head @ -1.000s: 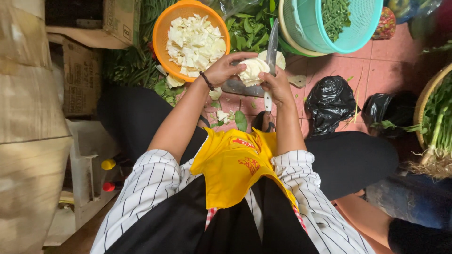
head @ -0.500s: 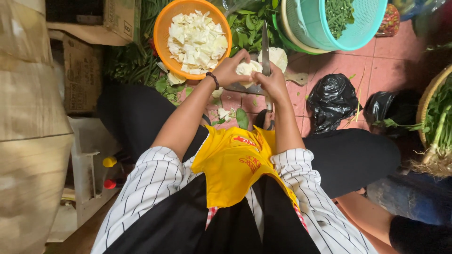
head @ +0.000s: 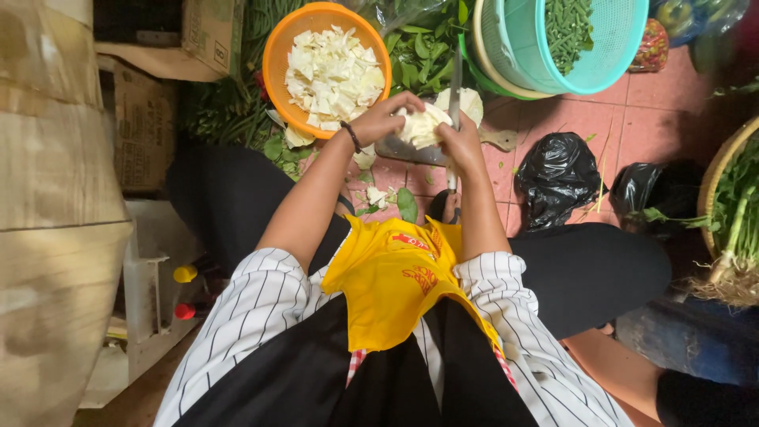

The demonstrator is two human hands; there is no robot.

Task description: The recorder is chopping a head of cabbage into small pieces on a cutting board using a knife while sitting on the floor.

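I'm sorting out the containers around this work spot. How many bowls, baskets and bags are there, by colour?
Orange bowl of cut cabbage: 1
Teal colander of green beans: 1
Black plastic bags: 2
Woven basket of greens at the right edge: 1
Total: 5

The cabbage piece (head: 423, 125) is between the left hand (head: 389, 117) and the right hand (head: 461, 145), above the floor (head: 632, 130) in front of the person's knees. The knife (head: 455, 83) stands upright at the right side of the cabbage, its blade pointing away from the person. The bowl (head: 278, 55) with cut cabbage is behind the left hand. The basket (head: 609, 63) with green beans (head: 568, 28) is behind and to the right. Two plastic bags (head: 557, 178) lie on the floor to the right of the hands.
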